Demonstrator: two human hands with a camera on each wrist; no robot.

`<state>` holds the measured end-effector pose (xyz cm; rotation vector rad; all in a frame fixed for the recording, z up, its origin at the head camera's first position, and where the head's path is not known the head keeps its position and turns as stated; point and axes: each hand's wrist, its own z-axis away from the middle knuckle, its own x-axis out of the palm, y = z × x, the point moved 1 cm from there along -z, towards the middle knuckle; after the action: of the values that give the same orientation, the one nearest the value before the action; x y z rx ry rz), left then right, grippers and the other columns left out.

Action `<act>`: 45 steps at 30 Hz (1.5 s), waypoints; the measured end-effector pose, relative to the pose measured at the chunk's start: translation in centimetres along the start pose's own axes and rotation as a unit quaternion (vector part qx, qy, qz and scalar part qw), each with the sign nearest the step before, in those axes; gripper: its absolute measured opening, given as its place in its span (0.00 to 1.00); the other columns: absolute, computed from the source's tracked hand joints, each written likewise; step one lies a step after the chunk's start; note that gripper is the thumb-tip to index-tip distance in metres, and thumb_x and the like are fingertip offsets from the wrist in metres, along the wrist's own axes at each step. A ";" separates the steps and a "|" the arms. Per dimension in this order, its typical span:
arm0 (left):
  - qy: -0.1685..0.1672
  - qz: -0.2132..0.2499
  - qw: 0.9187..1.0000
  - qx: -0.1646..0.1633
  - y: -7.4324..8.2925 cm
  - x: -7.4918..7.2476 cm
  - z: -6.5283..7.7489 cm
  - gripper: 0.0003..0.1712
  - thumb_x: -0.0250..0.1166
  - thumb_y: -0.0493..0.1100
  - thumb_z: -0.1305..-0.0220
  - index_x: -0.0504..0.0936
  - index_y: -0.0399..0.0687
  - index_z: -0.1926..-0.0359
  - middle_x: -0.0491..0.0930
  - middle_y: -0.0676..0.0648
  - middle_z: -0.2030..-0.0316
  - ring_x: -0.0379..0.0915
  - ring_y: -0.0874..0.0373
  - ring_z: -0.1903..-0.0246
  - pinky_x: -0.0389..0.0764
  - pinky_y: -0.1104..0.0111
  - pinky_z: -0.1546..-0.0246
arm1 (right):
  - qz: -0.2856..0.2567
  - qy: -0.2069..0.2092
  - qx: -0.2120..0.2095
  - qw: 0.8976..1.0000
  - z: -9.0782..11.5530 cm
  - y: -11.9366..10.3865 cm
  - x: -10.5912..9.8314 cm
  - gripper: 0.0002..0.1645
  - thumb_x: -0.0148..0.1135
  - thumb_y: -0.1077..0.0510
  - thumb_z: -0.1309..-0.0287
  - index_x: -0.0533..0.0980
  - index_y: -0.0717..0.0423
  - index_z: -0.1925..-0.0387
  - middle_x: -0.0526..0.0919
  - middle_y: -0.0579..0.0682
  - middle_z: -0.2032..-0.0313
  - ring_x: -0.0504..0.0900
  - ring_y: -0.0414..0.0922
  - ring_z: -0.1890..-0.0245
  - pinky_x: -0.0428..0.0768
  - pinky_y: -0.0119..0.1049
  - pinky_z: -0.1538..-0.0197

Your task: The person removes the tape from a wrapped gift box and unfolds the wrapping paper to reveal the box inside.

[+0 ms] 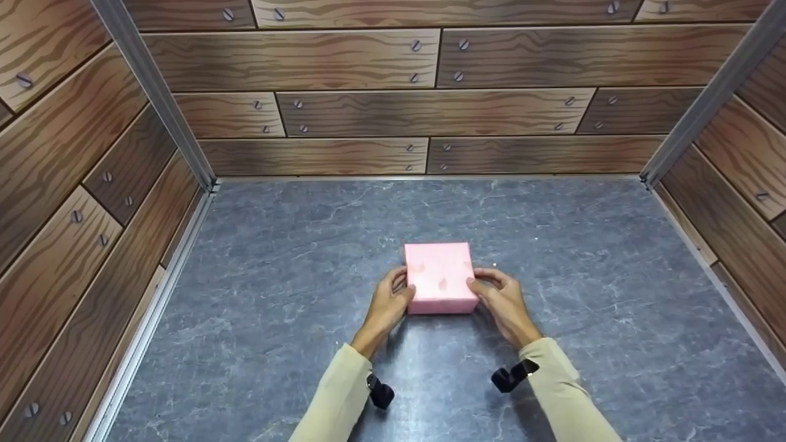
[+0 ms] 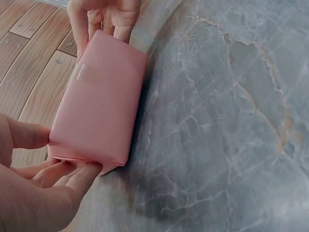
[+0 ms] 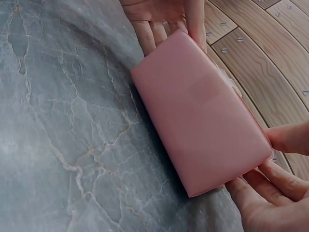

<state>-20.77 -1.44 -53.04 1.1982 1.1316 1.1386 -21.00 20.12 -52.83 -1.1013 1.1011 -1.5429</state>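
Observation:
A pink wrapped box (image 1: pixel 438 271) sits in front of me on the grey marbled surface, between both hands. My left hand (image 1: pixel 391 299) grips its left side, the thumb at the near top edge and the fingers along the side. On the opposite side my right hand (image 1: pixel 502 302) holds it the same way. In the left wrist view the box (image 2: pixel 99 101) shows a smooth front face, and the left hand's fingers (image 2: pixel 84 180) press a folded end. The right wrist view has the box (image 3: pixel 198 116) with the right hand (image 3: pixel 275 193) at its near end.
The grey marbled surface (image 1: pixel 295 258) spreads around the box. Wood-patterned panels (image 1: pixel 356 113) with printed screws stand at the back and along both sides. Metal corner posts (image 1: pixel 163 92) join them. A small black camera (image 1: pixel 381 391) is strapped on each wrist over pale sleeves.

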 end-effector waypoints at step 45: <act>-0.137 -0.517 0.810 0.241 4.1 2.3 -0.4 0.23 0.60 0.45 0.27 0.78 0.41 0.35 0.70 0.39 0.31 0.63 0.44 0.29 0.61 0.55 0.27 | 0.377 -0.001 -0.272 0.885 -0.1 -1.7 0.3 0.17 0.71 0.69 0.45 0.82 0.72 0.53 0.83 0.65 0.55 0.85 0.60 0.56 0.84 0.53 0.51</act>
<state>-21.14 1.03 -49.02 0.8201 1.5753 -0.1714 -21.48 20.18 -51.13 -0.8434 1.7609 -0.6224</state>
